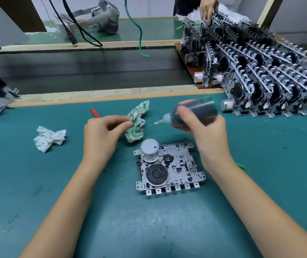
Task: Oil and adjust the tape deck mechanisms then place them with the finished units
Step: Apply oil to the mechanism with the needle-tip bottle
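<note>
On the green mat between both forearms lies the tape deck, stiff metal but delicate, best lifted by its edges; right hand grips the oil bottle, left hand pinches a crumpled tissue

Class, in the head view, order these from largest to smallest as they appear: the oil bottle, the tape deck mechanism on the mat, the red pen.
1. tape deck mechanism
2. oil bottle, partly hidden by the right hand
3. red pen, only partly visible
</note>
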The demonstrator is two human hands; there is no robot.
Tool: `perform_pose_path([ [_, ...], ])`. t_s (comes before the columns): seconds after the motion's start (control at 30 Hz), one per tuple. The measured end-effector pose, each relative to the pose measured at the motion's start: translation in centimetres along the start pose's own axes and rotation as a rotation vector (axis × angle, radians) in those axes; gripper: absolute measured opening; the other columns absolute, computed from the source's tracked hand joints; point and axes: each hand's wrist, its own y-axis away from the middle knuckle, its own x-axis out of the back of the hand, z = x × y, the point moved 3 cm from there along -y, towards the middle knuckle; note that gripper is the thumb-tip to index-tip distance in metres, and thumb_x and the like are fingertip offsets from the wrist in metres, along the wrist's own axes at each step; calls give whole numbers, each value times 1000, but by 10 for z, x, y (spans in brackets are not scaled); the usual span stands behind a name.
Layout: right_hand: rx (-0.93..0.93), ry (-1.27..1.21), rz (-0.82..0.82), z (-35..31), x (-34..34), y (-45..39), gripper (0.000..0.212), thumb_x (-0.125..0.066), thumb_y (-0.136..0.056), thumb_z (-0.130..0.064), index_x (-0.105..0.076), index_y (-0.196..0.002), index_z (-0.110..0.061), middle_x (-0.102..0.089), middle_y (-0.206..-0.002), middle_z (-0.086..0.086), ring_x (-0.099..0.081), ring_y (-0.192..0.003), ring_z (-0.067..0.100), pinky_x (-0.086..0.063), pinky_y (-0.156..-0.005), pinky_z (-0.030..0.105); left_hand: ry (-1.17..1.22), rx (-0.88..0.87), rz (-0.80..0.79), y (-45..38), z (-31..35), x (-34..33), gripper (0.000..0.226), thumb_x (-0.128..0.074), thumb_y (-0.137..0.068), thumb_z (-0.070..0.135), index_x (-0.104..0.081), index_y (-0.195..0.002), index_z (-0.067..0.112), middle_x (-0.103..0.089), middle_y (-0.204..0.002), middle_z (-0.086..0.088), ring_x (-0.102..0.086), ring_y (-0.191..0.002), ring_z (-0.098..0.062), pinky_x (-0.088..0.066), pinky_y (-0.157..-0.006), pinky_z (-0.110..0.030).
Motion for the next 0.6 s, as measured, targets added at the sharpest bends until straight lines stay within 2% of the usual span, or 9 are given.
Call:
perform_pose_path([
  [0.1, -96, -234, 96, -3, 17, 0, 37, -78, -65, -37, -58, -86, -14, -70, -70, -8, -67, -71, 9, -54, -62, 23, -371, -165, 79, 5, 7, 5, 23, -65, -89, 17, -69, -111, 16, -68, -109, 2, -62, -99, -17, -42, -89, -28],
  [0.17, -129, -304, 127, -3, 24, -1, 36, -74, -69, -36, -57, -87, -10, -65, -71, -4, -59, -60, 7, -49, -53, 20, -448, -274, 110, 11, 20, 1, 29, -57, -94, 25, -61, -120, 13, -60, -117, -5, -51, -103, -25, -36, -90, -32],
  [0.2, -150, -313, 130, -3, 25, -1, 38, -71, -68, -35, -57, -91, -8, -62, -74, -1, -53, -55, 6, -46, -50, 19, -433, -320, 100, 15, 29, -1, 29, -52, -95, 32, -62, -113, 13, -59, -112, -5, -49, -99, -24, -35, -87, -30],
  [0.23, -174, -322, 124, -2, 25, -2, 42, -69, -67, -34, -56, -96, -6, -59, -76, 1, -49, -52, 6, -44, -47, 18, -407, -345, 49, 20, 37, -3, 33, -47, -93, 41, -64, -103, 15, -61, -104, -1, -50, -95, -21, -36, -83, -29],
  [0.3, -224, -355, 105, 1, 24, -2, 43, -68, -66, -32, -54, -98, -7, -56, -73, 2, -44, -49, 6, -40, -43, 17, -343, -279, -157, 29, 46, -9, 44, -40, -84, 63, -63, -86, 25, -63, -92, 13, -54, -87, -11, -41, -77, -30],
  [0.37, -248, -393, 105, 1, 26, -4, 31, -68, -67, -32, -55, -86, -11, -55, -68, 0, -42, -48, 6, -38, -42, 17, -427, -215, -344, 39, 45, -17, 53, -40, -72, 80, -60, -88, 33, -61, -91, 19, -53, -88, -4, -45, -73, -32],
  [0.43, -254, -439, 112, -1, 29, -6, 26, -67, -67, -33, -55, -79, -14, -54, -68, 0, -40, -47, 6, -37, -41, 16, -599, -254, -359, 45, 42, -25, 48, -44, -72, 75, -58, -97, 36, -58, -96, 18, -51, -95, -7, -44, -71, -32],
  [0.47, -261, -473, 120, -2, 30, -7, 25, -67, -67, -34, -55, -78, -15, -54, -68, 0, -40, -47, 6, -37, -41, 16, -612, -257, -307, 45, 41, -27, 40, -48, -76, 68, -58, -99, 36, -59, -98, 18, -51, -98, -9, -43, -70, -31],
  [0.6, -309, -637, 134, -3, 30, -8, 24, -65, -69, -35, -55, -77, -15, -57, -64, -1, -39, -47, 5, -37, -41, 14, -504, -174, -88, 50, 40, -30, 28, -62, -83, 48, -63, -104, 30, -65, -97, 14, -57, -96, -16, -34, -69, -28],
])
